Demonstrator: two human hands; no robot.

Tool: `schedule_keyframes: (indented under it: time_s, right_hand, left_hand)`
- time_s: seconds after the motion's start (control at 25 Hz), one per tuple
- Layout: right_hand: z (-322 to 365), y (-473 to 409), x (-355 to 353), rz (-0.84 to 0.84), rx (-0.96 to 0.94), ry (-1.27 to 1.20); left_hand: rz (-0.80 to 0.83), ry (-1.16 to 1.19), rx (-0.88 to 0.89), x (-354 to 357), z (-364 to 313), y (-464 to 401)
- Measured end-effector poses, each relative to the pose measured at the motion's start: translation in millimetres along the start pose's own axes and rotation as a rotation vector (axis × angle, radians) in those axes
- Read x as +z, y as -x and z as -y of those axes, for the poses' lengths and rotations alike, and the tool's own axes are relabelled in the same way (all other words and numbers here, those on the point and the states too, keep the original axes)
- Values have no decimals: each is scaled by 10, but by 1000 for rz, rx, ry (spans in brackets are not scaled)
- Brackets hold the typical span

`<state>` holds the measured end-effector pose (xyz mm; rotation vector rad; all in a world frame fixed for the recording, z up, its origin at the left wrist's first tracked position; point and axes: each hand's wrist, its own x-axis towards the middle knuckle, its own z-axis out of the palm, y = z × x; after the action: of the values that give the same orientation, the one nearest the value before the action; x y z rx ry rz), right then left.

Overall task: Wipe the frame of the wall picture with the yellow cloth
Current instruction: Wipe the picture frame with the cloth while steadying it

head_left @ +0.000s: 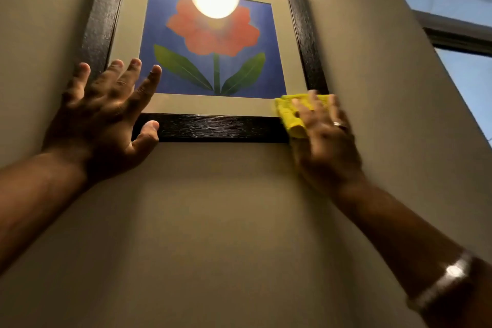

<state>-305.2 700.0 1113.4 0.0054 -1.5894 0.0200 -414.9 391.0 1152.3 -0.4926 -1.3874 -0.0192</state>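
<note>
A wall picture of a red flower on blue hangs above me in a black frame (221, 128). My right hand (324, 141) presses the folded yellow cloth (288, 114) flat against the frame's lower right corner; this hand is blurred. My left hand (106, 114) is spread over the lower left corner, fingers apart on the glass and frame, thumb on the bottom rail, holding nothing. A bright lamp glare covers the top of the flower.
Plain beige wall (226, 221) surrounds the picture. A window (466, 66) with a dark frame lies to the right, past the wall's edge. A metal bangle (442, 285) sits on my right wrist and a ring on one finger.
</note>
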Motion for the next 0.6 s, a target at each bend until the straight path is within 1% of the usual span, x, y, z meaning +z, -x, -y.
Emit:
schedule_keyframes:
  time_s: [0.12, 0.16, 0.2, 0.24, 0.28, 0.36, 0.4, 0.44, 0.48, 0.56, 0.6]
  right_hand:
    - [805, 32, 343, 55, -376, 57]
    - [920, 88, 396, 62, -453, 69]
    - [906, 114, 392, 57, -461, 81]
    - [766, 115, 347, 39, -403, 83]
    - [555, 120, 281, 9, -271, 89]
    - [164, 152, 79, -92, 92, 85]
    - [110, 144, 34, -123, 215, 97]
    - [188, 98, 63, -122, 237, 116]
    - [381, 11, 141, -105, 143, 133]
    - [843, -164, 328, 13, -234, 69]
    - [961, -260, 374, 57, -394, 45]
  left_hand:
    - [27, -6, 10, -33, -29, 23]
    - [42, -9, 16, -51, -22, 20]
    - [58, -7, 22, -65, -17, 13]
    - [71, -3, 23, -79, -18, 11]
    - [80, 1, 23, -92, -21, 8]
    - [83, 4, 19, -98, -34, 17]
    - [76, 4, 17, -94, -36, 22]
    - [66, 9, 16, -87, -39, 25]
    - [57, 15, 14, -80, -36, 25]
    - [44, 19, 14, -59, -18, 31]
    - [30, 20, 15, -44, -8, 31]
